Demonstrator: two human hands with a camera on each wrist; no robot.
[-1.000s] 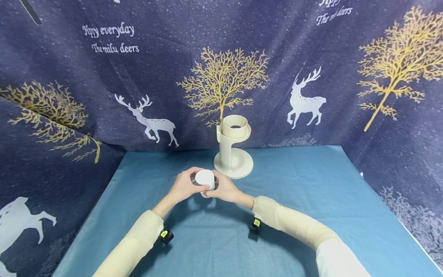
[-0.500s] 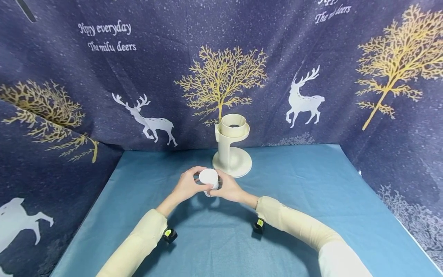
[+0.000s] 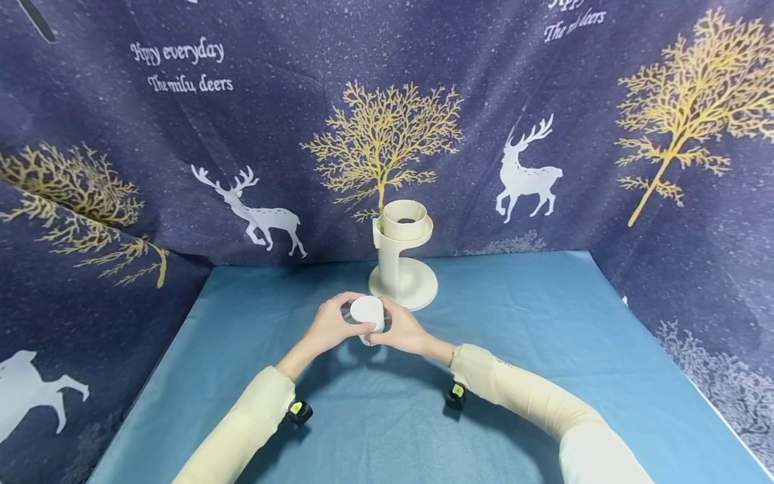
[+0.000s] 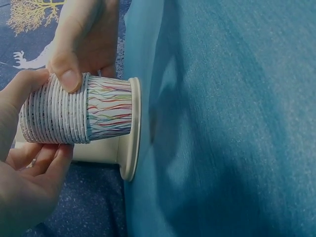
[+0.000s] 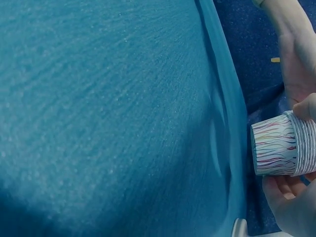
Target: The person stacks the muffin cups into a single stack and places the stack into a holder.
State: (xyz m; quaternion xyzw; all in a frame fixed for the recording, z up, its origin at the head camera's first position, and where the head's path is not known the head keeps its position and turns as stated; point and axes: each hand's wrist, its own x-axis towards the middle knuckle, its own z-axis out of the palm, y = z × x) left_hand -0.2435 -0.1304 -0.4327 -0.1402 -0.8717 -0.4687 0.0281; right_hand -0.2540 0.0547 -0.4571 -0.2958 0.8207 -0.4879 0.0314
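In the head view, both hands hold a stack of paper cups (image 3: pixel 367 312) above the blue cloth, its mouth facing up. The left hand (image 3: pixel 331 325) grips it from the left, thumb on the near side. From the right, the right hand (image 3: pixel 404 328) grips the same stack, its thumb close to the left thumb. Several nested rims and wavy coloured lines on the lowest cup (image 4: pixel 109 108) show in the left wrist view. The right wrist view catches the patterned cup (image 5: pixel 274 145) between the hands, with the rest of the stack cut off by the frame edge.
Just behind the hands stands a cream stand (image 3: pixel 390 265) with a round base (image 3: pixel 423 282) and a wide ring-shaped cup (image 3: pixel 406 232) on top. A blue cloth (image 3: pixel 514 323) covers the table. Behind it hangs a dark blue curtain (image 3: pixel 272 134) printed with deer and trees.
Both hands have shifted slightly to the right with the stack of paper cups, closer in line with the stand. The view has also drifted a little. The grip looks the same.
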